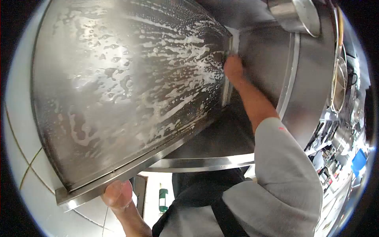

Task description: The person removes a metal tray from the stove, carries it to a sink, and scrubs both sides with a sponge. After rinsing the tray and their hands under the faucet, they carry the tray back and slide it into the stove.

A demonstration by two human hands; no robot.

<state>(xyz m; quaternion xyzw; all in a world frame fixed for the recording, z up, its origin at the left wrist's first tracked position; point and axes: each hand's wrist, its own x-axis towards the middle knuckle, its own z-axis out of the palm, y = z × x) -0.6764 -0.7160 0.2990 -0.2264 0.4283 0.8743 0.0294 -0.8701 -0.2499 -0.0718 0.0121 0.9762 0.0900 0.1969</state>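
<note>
A large stainless steel tray [94, 126] with a raised rim leans across the sink [209, 163], tilted, its inner face streaked with white soap suds [197, 71]. At the near left corner, my left hand [117, 194] is closed under the tray's edge and supports it; most of its fingers are hidden behind the rim. My right hand [233, 68] reaches to the far right end of the tray, closed against the rim there. Its fingers are blurred, and whatever they hold cannot be made out.
A metal pot [296, 15] sits at the upper right beyond the sink wall. Strainers [339, 85] hang at the far right, above a cluttered counter with a blue item [358, 162]. White tiles [23, 158] line the left side. A green bottle [163, 199] stands below.
</note>
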